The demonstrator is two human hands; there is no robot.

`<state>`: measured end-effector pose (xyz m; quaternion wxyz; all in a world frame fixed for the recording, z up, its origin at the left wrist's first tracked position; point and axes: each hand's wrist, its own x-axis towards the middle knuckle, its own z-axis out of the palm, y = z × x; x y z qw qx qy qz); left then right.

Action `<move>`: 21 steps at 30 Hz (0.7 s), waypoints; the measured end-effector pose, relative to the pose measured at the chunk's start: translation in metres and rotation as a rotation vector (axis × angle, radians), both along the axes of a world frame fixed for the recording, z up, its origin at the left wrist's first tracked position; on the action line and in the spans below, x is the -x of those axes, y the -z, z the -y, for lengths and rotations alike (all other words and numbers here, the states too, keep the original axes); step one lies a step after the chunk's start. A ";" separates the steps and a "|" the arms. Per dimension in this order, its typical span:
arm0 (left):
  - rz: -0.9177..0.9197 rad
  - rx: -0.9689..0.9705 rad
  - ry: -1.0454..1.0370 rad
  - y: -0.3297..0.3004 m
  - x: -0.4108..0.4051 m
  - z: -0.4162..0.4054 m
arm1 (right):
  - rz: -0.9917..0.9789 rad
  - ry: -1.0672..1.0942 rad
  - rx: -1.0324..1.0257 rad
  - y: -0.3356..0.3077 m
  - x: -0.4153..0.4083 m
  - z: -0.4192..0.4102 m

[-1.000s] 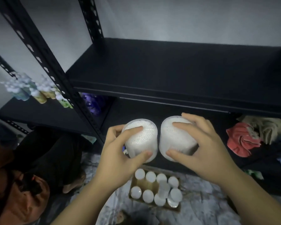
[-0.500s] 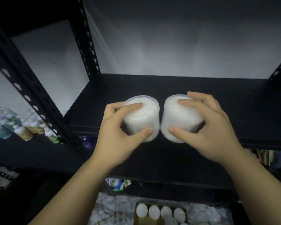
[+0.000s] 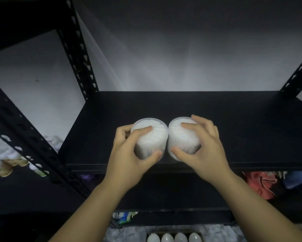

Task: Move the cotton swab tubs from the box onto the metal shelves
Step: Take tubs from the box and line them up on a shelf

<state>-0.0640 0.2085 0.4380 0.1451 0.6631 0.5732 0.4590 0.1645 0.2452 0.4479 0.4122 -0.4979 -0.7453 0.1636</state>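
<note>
Two round clear tubs packed with white cotton swabs are side by side above the front part of a black metal shelf (image 3: 234, 123). My left hand (image 3: 129, 154) grips the left tub (image 3: 151, 138), thumb low on its side and fingers over its top. My right hand (image 3: 206, 151) grips the right tub (image 3: 181, 142) the same way. The tubs touch each other and tilt toward me. Whether they rest on the shelf I cannot tell. At the bottom edge, the box (image 3: 174, 237) shows several white tub lids.
Black perforated uprights (image 3: 77, 55) stand at the left, and another upright (image 3: 296, 74) at the right. A lower shelf holds red cloth (image 3: 261, 184). Blurred bottles (image 3: 5, 163) sit on the neighbouring rack at the left. A pale wall lies behind the shelf.
Both hands have lifted the two tubs up from over the box to the upper shelf and carried them forward over its front edge. My view has tilted upward.
</note>
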 end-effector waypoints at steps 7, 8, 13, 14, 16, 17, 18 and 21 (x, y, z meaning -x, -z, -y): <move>0.001 -0.009 -0.041 0.004 0.016 -0.019 | -0.017 -0.016 0.011 0.003 0.020 -0.023; 0.006 -0.003 -0.047 0.004 0.019 -0.023 | -0.021 -0.014 0.017 0.003 0.025 -0.028; 0.011 0.030 -0.111 -0.001 0.037 -0.052 | -0.022 -0.025 0.026 0.003 0.050 -0.063; -0.002 0.039 -0.126 -0.002 0.041 -0.059 | -0.015 -0.032 0.030 0.003 0.054 -0.073; -0.017 0.055 -0.155 -0.006 0.050 -0.076 | 0.006 -0.052 0.029 0.002 0.064 -0.093; -0.020 0.060 -0.166 -0.008 0.054 -0.084 | 0.021 -0.060 0.026 0.000 0.068 -0.103; -0.022 0.062 -0.172 -0.009 0.058 -0.091 | 0.037 -0.067 0.023 -0.001 0.073 -0.113; -0.053 0.068 -0.196 -0.013 0.068 -0.114 | 0.072 -0.080 0.017 -0.004 0.088 -0.138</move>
